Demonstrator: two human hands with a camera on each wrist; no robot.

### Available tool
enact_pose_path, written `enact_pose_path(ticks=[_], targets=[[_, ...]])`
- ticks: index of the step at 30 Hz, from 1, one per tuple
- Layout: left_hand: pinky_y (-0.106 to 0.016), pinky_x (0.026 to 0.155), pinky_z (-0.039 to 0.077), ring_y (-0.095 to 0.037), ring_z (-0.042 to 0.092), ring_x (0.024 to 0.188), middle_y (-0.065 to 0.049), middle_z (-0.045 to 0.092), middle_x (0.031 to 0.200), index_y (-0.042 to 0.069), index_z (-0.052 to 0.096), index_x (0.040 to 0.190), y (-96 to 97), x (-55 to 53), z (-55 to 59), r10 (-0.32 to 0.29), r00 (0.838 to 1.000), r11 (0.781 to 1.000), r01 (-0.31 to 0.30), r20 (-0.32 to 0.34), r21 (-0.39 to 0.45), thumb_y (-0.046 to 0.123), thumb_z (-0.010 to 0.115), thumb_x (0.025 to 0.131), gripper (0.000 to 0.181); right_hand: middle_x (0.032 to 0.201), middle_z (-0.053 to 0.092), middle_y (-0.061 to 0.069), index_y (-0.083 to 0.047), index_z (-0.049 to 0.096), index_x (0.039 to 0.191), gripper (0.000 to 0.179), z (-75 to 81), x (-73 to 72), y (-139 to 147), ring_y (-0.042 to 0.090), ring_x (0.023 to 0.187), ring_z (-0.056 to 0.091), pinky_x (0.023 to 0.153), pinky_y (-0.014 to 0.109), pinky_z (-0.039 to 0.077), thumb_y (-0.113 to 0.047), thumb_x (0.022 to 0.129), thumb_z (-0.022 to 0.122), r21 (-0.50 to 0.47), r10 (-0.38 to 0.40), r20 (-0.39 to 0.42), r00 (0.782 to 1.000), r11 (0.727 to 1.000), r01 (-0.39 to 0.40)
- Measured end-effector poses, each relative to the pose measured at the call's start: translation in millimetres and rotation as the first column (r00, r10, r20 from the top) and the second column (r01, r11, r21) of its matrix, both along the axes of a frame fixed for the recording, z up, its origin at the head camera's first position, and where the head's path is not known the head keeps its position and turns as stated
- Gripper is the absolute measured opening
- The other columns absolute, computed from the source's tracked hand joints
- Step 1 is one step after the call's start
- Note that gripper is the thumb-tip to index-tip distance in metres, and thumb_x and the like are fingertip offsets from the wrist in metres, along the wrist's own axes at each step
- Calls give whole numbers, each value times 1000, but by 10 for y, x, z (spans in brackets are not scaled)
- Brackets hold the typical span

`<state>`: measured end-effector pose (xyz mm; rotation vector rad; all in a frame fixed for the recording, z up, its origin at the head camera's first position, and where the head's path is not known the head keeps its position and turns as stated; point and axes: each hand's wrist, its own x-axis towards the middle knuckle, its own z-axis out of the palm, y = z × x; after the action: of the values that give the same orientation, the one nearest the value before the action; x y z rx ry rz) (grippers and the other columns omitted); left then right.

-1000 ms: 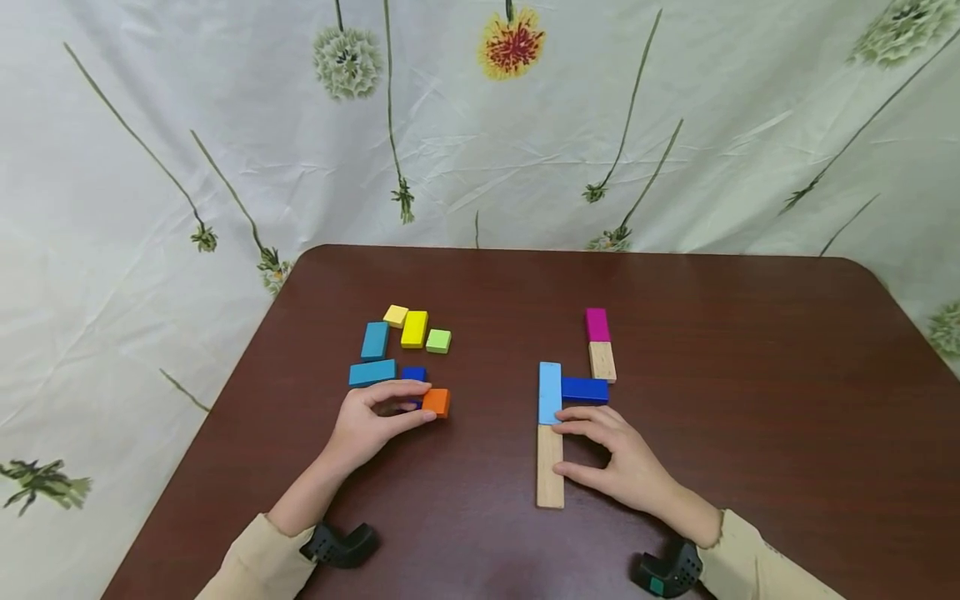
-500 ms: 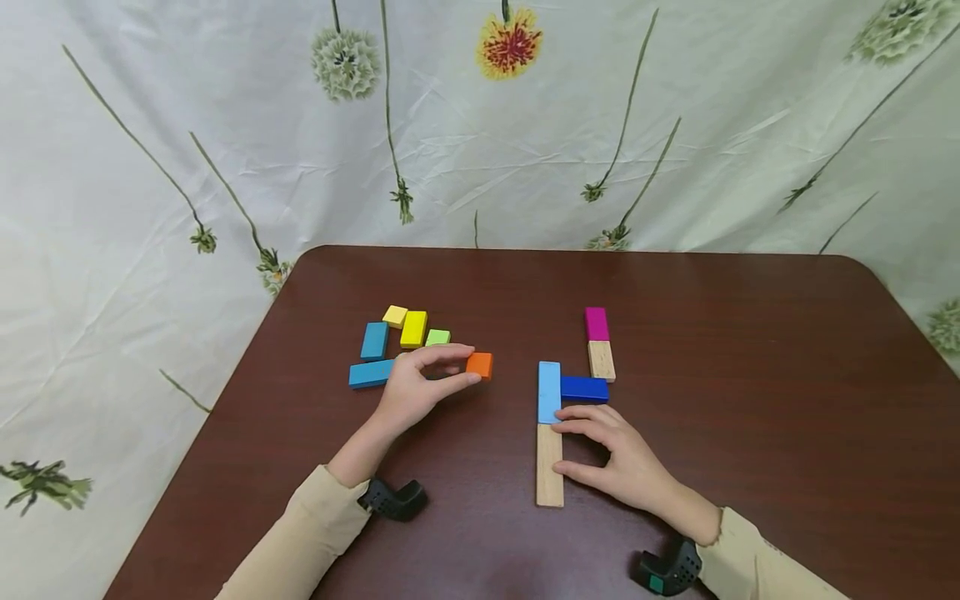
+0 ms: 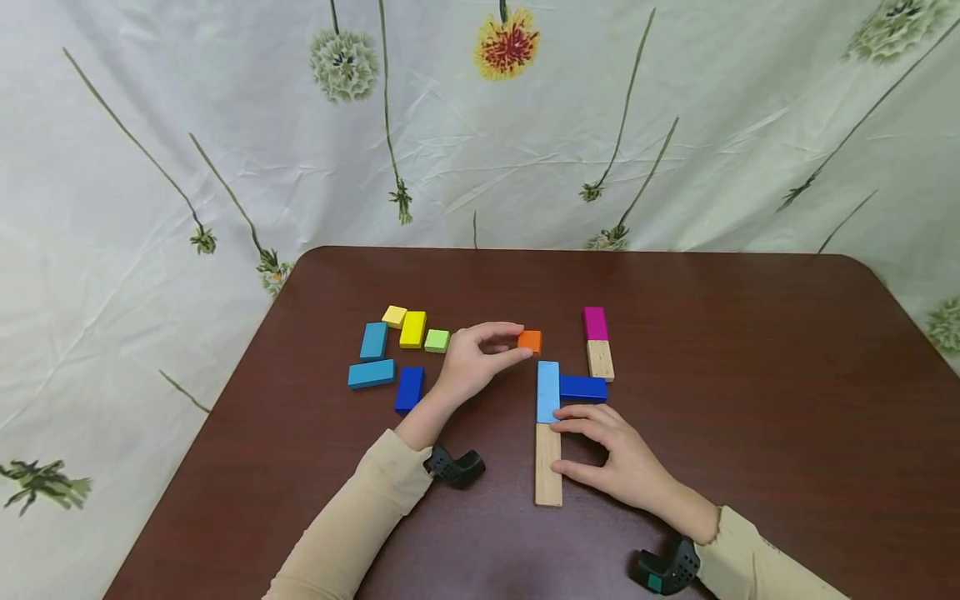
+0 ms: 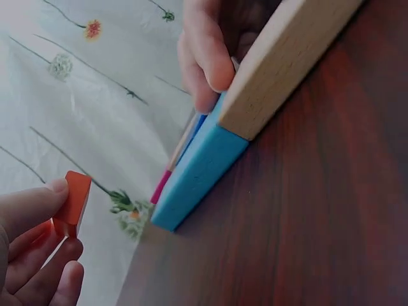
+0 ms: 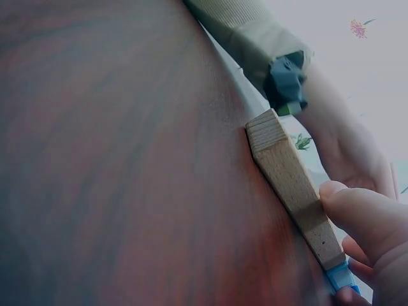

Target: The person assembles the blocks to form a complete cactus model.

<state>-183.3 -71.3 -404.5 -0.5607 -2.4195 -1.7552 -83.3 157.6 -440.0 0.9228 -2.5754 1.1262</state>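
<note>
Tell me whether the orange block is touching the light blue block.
Apart: in the left wrist view, flower-print cloth shows between the orange block and the light blue block.

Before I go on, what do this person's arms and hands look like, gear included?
Both the left hand and right hand are bare, with no gloves visible. The left sleeve and right sleeve are beige. Each wrist bears a black, curved device: left device, right device, the latter showing a small teal-green square.
</note>
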Motion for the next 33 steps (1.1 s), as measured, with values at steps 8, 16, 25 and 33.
enact_pose_path(ticks=[8,16,25,33], targets=[[-25,75,53,-17,67,86,-7,69,105,7,72,105,194,-157,-120,-20,1000,999,20,11,-29,20,78,78,30,122,57,-8,-21,66,115,41,3,0,4,15,114,49,89,39,45,-30,77,78,-5,6,2,1000,1000,-6],[-22,71,53,-13,67,80,-6,68,105,6,73,101,280,-228,-187,-44,999,992,43,-4,-116,20,77,80,26,122,57,-8,-21,67,114,41,15,5,4,15,114,49,89,39,44,-30,76,79,-3,6,5,1000,1000,-6],[-20,69,52,-13,67,78,-5,68,106,7,74,101,292,-249,-221,-38,999,968,33,-18,-249,21,76,80,25,123,56,-9,-22,66,115,41,14,-2,4,14,114,49,90,40,44,-32,77,78,9,0,25,1000,1000,0],[-20,71,51,-12,64,84,-1,68,108,9,74,102,286,-247,-236,-42,999,953,30,-32,-301,23,72,84,23,123,57,-8,-22,67,115,42,12,-4,2,14,114,49,90,39,44,-31,76,79,9,2,21,1000,1000,-2]])
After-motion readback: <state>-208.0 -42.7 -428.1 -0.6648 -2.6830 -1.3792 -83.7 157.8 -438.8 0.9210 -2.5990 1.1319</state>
